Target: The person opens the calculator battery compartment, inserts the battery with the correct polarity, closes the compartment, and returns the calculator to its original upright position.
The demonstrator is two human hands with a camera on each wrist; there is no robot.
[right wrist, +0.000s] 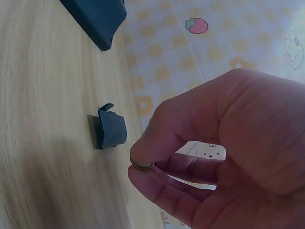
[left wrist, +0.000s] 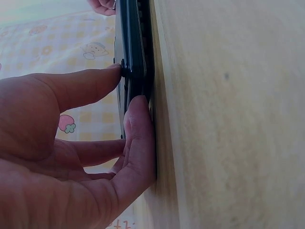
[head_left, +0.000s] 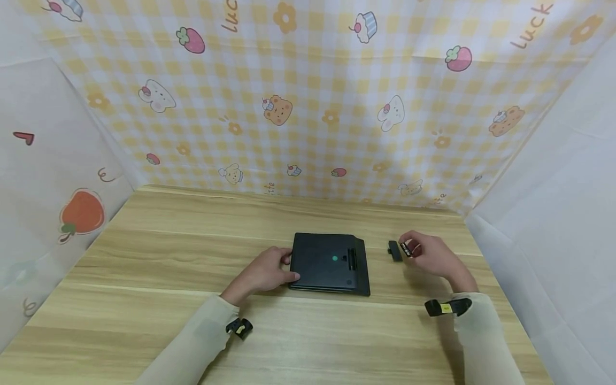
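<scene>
A flat black device, which looks like a desk calculator [head_left: 320,262] turned face down, lies on the wooden table. My left hand [head_left: 269,270] pinches its left edge, thumb on top and fingers at the side, as the left wrist view [left wrist: 136,47] of the calculator's edge also shows. Near its right side is an uncovered battery slot [head_left: 352,259]; its contents are too dark to make out. Off to the right, my right hand [head_left: 428,254] holds a small battery [head_left: 406,249] between thumb and fingertips, above the table. Only the battery's round end [right wrist: 142,165] shows in the right wrist view.
A small black battery cover [head_left: 394,251] with a clip lies on the table between the calculator and my right hand. Behind the wooden table [head_left: 192,230] hangs a yellow checked cloth [head_left: 308,139]. White cloths [head_left: 553,214] close off both sides.
</scene>
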